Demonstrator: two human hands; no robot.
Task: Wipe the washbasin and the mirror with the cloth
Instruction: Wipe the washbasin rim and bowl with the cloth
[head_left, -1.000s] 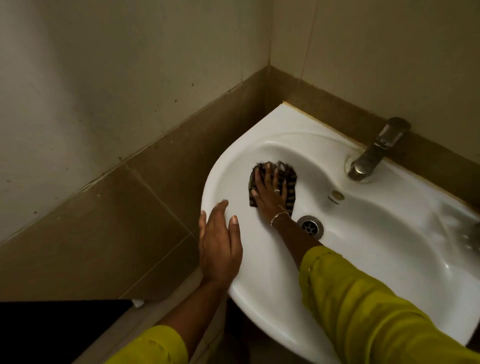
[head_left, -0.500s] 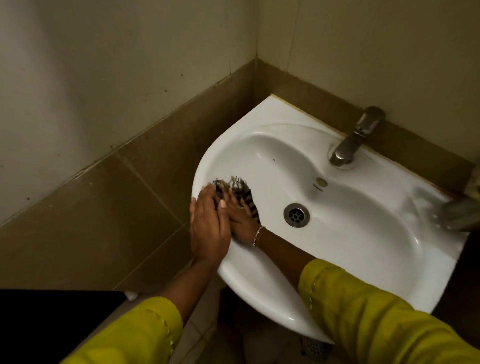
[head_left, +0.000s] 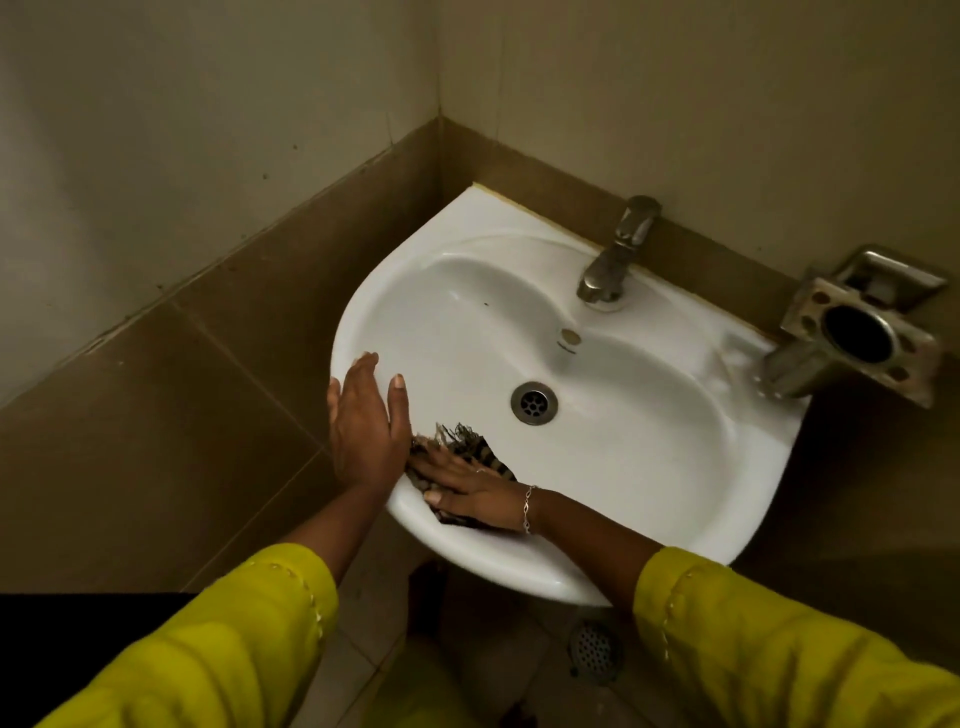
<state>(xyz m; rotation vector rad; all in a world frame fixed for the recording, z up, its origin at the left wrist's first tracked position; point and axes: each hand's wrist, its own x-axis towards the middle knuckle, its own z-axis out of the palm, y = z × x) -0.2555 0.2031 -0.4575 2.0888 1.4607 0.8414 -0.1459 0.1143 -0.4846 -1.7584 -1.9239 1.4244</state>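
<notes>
A white washbasin (head_left: 649, 457) sits in the wall corner, its drain (head_left: 533, 402) in the middle. My right hand (head_left: 467, 491) lies flat on a dark striped cloth (head_left: 467, 441), pressing it against the near-left inside wall of the basin. The cloth's frayed edge shows beyond my fingers. My left hand (head_left: 366, 426) rests on the basin's left rim with its fingers apart, touching the cloth's edge and holding nothing. No mirror is in view.
A metal tap (head_left: 613, 260) stands at the back of the basin. A steel wall-mounted holder (head_left: 857, 332) juts out over the basin's right end. Brown tiled walls close in on the left and behind. A floor drain (head_left: 595, 649) lies below the basin.
My right hand has slid the cloth from the far-left part of the bowl down along the left wall to the near-left rim. My left hand settled on the left rim. The camera swung right.
</notes>
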